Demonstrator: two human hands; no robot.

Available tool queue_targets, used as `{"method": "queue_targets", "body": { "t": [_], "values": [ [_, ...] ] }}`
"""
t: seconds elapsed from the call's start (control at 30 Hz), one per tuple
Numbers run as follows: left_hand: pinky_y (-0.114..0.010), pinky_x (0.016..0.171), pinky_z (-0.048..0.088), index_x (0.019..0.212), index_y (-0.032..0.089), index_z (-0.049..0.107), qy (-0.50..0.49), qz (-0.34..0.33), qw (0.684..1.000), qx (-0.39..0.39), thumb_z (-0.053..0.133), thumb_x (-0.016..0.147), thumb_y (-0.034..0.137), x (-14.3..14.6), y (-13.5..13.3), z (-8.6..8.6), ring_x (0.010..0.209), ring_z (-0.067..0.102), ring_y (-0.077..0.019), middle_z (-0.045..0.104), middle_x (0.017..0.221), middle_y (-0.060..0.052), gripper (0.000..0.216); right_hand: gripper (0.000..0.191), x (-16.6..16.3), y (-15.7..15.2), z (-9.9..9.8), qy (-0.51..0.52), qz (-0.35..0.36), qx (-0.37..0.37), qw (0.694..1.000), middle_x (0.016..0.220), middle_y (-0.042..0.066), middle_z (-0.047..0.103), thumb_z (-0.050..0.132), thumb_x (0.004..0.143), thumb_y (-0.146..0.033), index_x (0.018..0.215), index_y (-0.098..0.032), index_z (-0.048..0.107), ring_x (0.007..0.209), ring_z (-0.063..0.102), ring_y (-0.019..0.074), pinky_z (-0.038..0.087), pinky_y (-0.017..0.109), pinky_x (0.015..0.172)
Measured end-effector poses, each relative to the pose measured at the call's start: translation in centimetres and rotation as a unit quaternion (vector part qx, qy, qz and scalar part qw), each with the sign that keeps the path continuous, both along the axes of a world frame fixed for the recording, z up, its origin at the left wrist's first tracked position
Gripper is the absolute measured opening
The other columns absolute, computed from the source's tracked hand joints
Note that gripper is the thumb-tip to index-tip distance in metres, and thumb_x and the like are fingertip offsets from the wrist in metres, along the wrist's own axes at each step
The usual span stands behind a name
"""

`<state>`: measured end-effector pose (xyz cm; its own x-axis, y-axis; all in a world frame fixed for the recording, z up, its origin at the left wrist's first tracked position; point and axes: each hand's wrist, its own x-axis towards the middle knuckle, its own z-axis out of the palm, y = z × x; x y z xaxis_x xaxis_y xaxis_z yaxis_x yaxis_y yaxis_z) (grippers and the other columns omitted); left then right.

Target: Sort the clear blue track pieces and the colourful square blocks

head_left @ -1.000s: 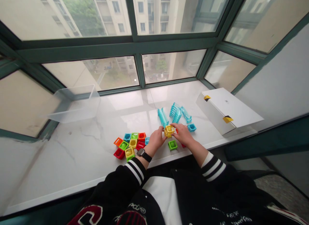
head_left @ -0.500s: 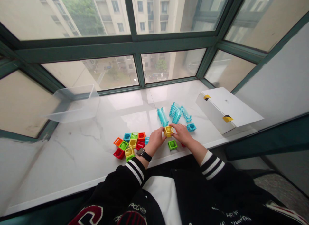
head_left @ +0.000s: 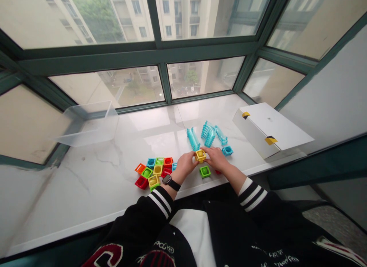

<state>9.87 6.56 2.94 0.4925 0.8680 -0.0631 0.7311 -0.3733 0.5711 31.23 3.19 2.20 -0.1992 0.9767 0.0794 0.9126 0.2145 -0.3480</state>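
Note:
A yellow toy block (head_left: 200, 156) with a round hollow is pinched between my left hand (head_left: 187, 163) and my right hand (head_left: 215, 158), its sides gripped by the fingertips. Just nearer to me sits a green block (head_left: 205, 171). Part of a red block (head_left: 218, 172) shows under my right wrist. Beyond my fingers lie a straight clear-blue track piece (head_left: 193, 139), a curved one (head_left: 208, 133) and another narrow piece (head_left: 221, 135). A blue block (head_left: 227, 150) stands to the right of my right hand.
Left of my left wrist, several red, orange, green, blue and yellow blocks (head_left: 157, 170) cluster together. A clear plastic bin (head_left: 100, 131) stands at the far left. At the right is a white box (head_left: 275, 127) with yellow-and-black tabs. Window frames edge the white marbled counter (head_left: 114, 183).

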Motion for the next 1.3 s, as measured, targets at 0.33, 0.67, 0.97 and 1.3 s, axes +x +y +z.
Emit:
{"method": "queue_targets", "body": {
  "t": [0.33,0.67,0.97,1.3],
  "values": [
    [-0.036,0.091,0.055,0.121,0.023,0.067,-0.013,0.006,1.0,-0.02,0.079,0.088,0.03,-0.1,0.1,-0.3,0.106,0.075,-0.0269,0.078,0.124,-0.009,0.036,0.045,0.2,0.6,0.4,0.0,0.0,-0.013,1.0,0.117,0.006,0.076,0.084,0.085,-0.028,0.127,-0.028,0.067,0.111,0.065,0.0297,0.039,0.04,0.094],
    [-0.036,0.094,0.056,0.129,0.024,0.067,-0.04,-0.007,0.999,-0.009,0.078,0.088,0.029,-2.3,0.2,1.0,0.107,0.075,-0.025,0.078,0.124,-0.008,0.042,0.046,0.1,0.6,1.0,-0.01,0.005,-0.02,1.0,0.113,0.007,0.076,0.084,0.085,-0.028,0.128,-0.027,0.068,0.109,0.065,0.0292,0.04,0.04,0.094],
    [-0.035,0.083,0.059,0.127,0.024,0.067,-0.153,0.144,0.978,0.007,0.061,0.095,0.047,-14.2,-1.0,4.1,0.088,0.074,-0.0203,0.082,0.111,-0.005,0.04,0.049,0.3,0.5,0.6,-0.013,0.011,-0.019,1.0,0.116,0.007,0.076,0.083,0.084,-0.027,0.131,-0.027,0.067,0.11,0.066,0.0296,0.041,0.04,0.096],
    [-0.037,0.085,0.06,0.12,0.023,0.072,-0.162,0.33,0.928,0.062,0.064,0.09,0.058,-24.9,-4.7,3.4,0.089,0.074,-0.0225,0.082,0.105,-0.005,0.047,0.071,0.9,-0.1,0.8,-0.01,0.0,-0.015,1.0,0.137,0.013,0.071,0.078,0.085,-0.024,0.152,-0.025,0.054,0.12,0.065,0.0341,0.047,0.049,0.102]
  ]
}}
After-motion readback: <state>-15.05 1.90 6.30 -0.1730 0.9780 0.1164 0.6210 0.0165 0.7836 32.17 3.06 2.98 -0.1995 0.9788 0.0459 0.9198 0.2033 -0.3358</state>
